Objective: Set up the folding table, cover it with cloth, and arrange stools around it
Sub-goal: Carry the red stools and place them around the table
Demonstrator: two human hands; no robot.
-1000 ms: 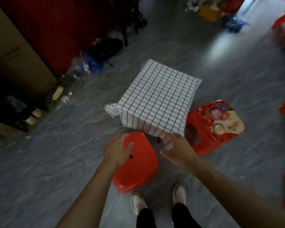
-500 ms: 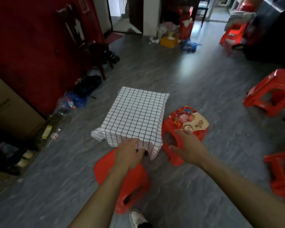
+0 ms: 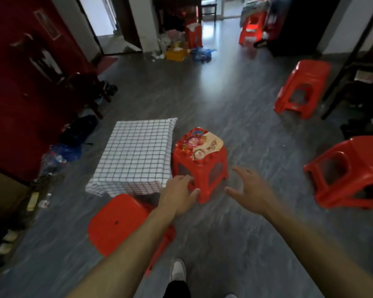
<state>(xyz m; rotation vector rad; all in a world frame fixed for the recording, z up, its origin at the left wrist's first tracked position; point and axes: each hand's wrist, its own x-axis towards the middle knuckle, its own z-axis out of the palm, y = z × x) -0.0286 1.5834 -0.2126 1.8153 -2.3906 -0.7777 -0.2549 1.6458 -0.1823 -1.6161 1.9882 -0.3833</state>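
A small table under a white black-checked cloth (image 3: 136,151) stands on the grey floor. A plain red stool (image 3: 119,222) sits at its near side, partly under my left forearm. A red stool with a flowered top (image 3: 199,147) stands against the table's right side. My left hand (image 3: 179,196) hovers in front of that stool's near left corner, fingers relaxed, holding nothing. My right hand (image 3: 251,188) is spread open in the air just right of the flowered stool, apart from it.
Two more red stools stand to the right, the nearer one (image 3: 349,171) and the farther one (image 3: 304,87), with another red stool (image 3: 251,29) far back. Bags and bottles (image 3: 63,147) line the red wall at left. A yellow crate (image 3: 176,53) sits near the doorway. My shoe (image 3: 178,269) is below.
My left hand let go of the plain red stool, which now stands by the table, and moved right. My right hand drew back off the flowered stool. My view rose to show more of the room.
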